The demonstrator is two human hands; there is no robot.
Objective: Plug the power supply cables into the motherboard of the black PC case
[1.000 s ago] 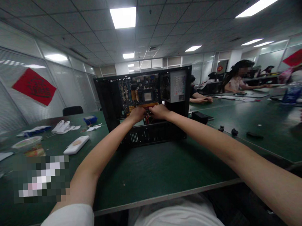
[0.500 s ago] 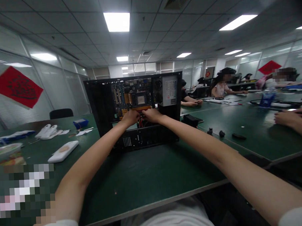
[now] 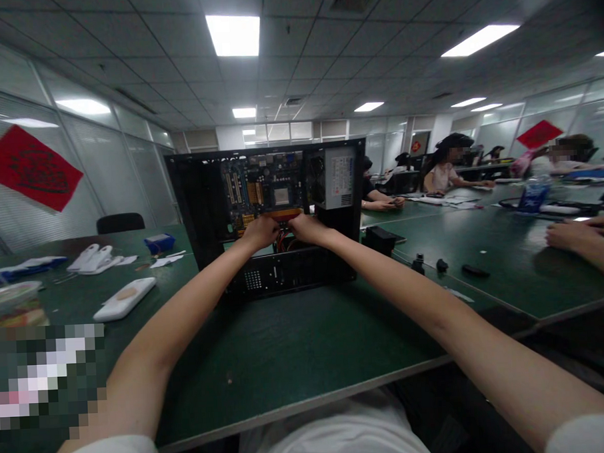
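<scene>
An open black computer case (image 3: 273,147) stands on its edge in front of me, its inside facing me. In it are a motherboard (image 3: 280,181) and, at the upper right, a grey power supply (image 3: 340,178). My left hand (image 3: 261,233) and my right hand (image 3: 308,227) both reach to the motherboard's lower edge, fingers closed. Between them runs an orange-red strip (image 3: 284,214), perhaps a memory slot or module. Red and dark cables (image 3: 283,240) hang just below. What the fingertips grip is too small and hidden to name.
A white device (image 3: 125,299), a plastic cup (image 3: 14,302) and a blue box (image 3: 159,243) stand on the green table to the left. Small black parts (image 3: 475,270) and a blue bottle (image 3: 535,193) are on the right, where other people sit, one person's hands (image 3: 572,235) on the table.
My right hand has shifted slightly to the right, widening the gap between my hands a little. The view has tilted slightly. The case has stayed in place.
</scene>
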